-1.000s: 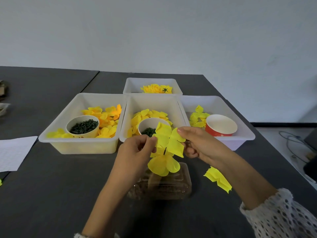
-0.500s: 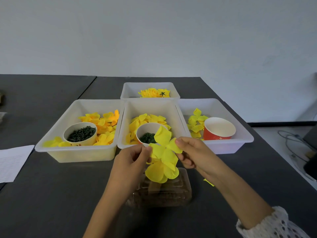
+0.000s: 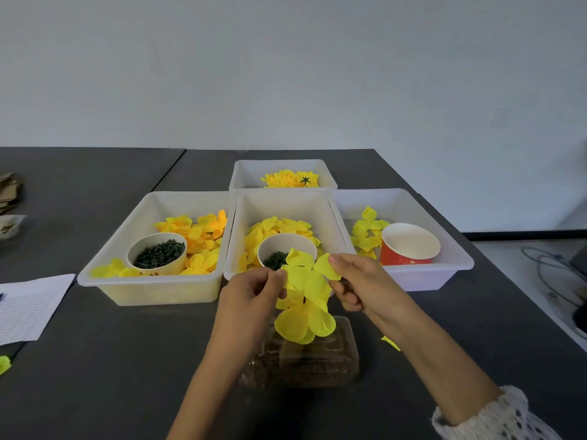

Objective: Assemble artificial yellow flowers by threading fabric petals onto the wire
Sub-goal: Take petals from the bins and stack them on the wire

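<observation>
Since a second ago both hands have drifted slightly closer to the bins, and the loose yellow piece point(image 3: 390, 342) on the table now shows only as a sliver beside the right forearm. Left hand point(image 3: 251, 300) is raised with its fingers curled, thumb and forefinger pinching the left edge of the yellow petal cluster point(image 3: 306, 295). Right hand point(image 3: 359, 282) mirrors it, pinching the cluster's upper right petal between thumb and forefinger, the other fingers folded beneath. Between the two hands the cluster hangs upright, a dark wire stem just visible at its centre; whether the top petal is fully threaded cannot be told. Directly below the hands sits a clear box point(image 3: 305, 363) of brown material. Just beyond the fingertips lies the near rim of the middle bin point(image 3: 236, 277), with a paper cup point(image 3: 286, 252) of dark green pieces behind the petals. Open dark table point(image 3: 111, 360) stretches to the left of the left forearm.
</observation>
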Demonstrator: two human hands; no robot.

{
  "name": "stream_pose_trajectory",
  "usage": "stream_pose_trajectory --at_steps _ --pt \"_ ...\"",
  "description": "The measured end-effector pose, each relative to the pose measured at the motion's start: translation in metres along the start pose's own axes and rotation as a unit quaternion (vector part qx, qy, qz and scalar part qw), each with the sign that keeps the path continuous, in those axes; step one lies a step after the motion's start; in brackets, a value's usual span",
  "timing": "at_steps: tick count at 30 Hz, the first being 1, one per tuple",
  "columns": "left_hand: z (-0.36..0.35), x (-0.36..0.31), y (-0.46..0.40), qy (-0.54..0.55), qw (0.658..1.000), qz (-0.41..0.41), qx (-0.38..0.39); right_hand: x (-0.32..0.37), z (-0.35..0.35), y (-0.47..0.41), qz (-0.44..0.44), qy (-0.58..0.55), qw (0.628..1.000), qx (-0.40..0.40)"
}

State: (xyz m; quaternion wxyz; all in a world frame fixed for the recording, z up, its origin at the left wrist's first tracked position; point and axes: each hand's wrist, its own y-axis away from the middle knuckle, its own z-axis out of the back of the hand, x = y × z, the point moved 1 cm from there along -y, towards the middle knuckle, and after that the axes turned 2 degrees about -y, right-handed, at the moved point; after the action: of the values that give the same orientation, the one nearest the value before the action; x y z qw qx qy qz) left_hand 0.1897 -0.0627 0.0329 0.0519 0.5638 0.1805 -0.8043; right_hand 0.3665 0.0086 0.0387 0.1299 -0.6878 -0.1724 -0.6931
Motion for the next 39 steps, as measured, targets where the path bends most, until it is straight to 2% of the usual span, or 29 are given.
stream_pose_trajectory --at_steps 6,23,30,35,39 --pt "-0.004 0.010 0.001 -0.032 0.999 0.025 0.017 -0.008 -0.001 0.005 -0.061 0.023 0.998 -0.012" --pt "-0.004 0.007 0.003 -0.040 0.998 0.056 -0.014 -0.012 0.000 -0.006 0.010 0.040 0.999 -0.031" --pt "-0.010 0.000 0.005 -0.033 0.999 0.013 -0.004 -0.030 0.004 -0.009 -0.016 0.055 0.998 -0.027" --pt "-0.002 0.021 0.013 -0.104 0.994 0.033 -0.004 -0.044 0.007 -0.008 0.010 0.101 0.995 -0.023" --pt "-0.001 0.036 0.025 -0.166 0.984 0.060 0.007 -0.055 0.005 -0.004 0.027 0.183 0.982 -0.038"
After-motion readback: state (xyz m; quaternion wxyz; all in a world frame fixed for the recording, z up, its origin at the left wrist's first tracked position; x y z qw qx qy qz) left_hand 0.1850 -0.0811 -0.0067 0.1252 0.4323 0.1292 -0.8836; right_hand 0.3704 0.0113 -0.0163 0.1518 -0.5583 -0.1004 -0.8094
